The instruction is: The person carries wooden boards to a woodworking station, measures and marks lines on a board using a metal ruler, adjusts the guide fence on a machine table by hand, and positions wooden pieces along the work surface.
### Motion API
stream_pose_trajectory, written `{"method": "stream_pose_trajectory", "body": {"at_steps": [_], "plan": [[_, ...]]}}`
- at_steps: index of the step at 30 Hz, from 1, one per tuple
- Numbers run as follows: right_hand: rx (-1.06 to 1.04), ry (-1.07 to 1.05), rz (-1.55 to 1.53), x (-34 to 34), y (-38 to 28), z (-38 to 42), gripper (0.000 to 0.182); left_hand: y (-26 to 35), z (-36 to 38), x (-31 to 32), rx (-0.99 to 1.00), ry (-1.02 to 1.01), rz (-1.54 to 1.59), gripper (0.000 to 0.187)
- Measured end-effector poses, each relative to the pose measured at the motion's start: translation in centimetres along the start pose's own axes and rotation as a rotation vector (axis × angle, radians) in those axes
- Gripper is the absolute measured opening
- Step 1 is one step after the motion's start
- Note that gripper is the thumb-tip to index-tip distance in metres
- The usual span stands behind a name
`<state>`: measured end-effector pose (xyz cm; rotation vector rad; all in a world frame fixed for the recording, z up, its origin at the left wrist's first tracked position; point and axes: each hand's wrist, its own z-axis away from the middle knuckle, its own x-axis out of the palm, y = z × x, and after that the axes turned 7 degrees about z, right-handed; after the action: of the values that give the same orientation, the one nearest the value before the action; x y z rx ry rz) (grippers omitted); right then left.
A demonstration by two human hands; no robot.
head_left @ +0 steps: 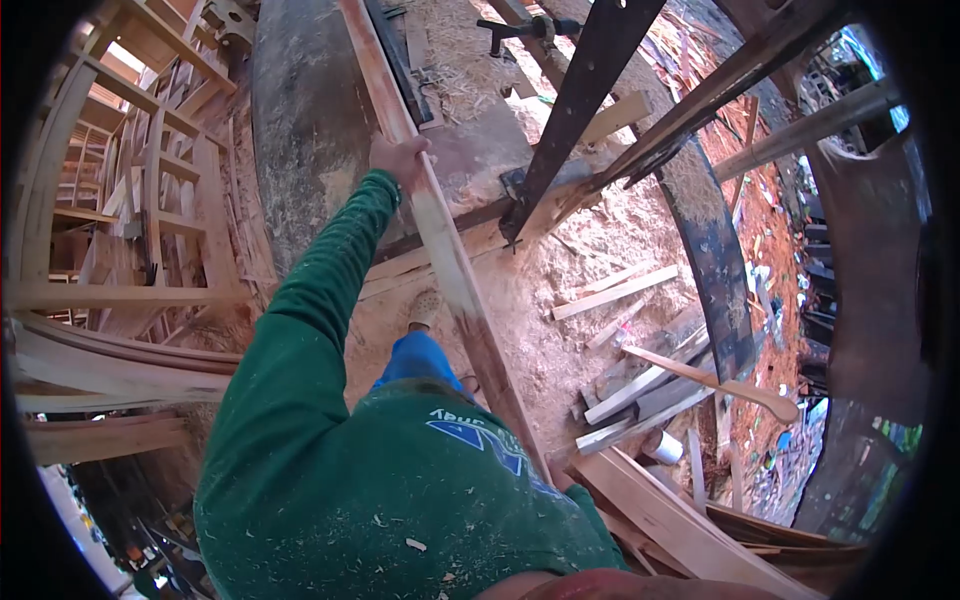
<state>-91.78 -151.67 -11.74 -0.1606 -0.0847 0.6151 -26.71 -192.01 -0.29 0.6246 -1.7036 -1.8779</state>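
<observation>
A long, narrow wooden plank (450,265), rough and reddish-brown in places, slants from the top of the view down to the right side of my body. My left hand (402,160) is closed around its upper part, over the edge of a dark worktable (310,130). Beside the plank's lower end, close to my hip, a small part of my right hand (562,480) shows; its fingers are hidden behind my green shirt and the wood. Sawdust and shavings lie on the worktable and on my shirt.
Dark metal bars (580,110) stand up at the table's right. Cut wood strips (615,292) and a white cup-like container (662,447) lie on the sawdust-covered floor. Wooden frames (150,200) stand at left. Long boards (680,515) lie at lower right, near a wooden handle (755,395).
</observation>
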Motion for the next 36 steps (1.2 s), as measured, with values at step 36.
{"method": "stream_pose_trajectory", "body": {"at_steps": [36], "plan": [[0.113,-0.028,0.128,-2.4,-2.3,3.4,0.081,-0.1,-1.8,1.5,0.001,0.228,-0.29,0.074]]}}
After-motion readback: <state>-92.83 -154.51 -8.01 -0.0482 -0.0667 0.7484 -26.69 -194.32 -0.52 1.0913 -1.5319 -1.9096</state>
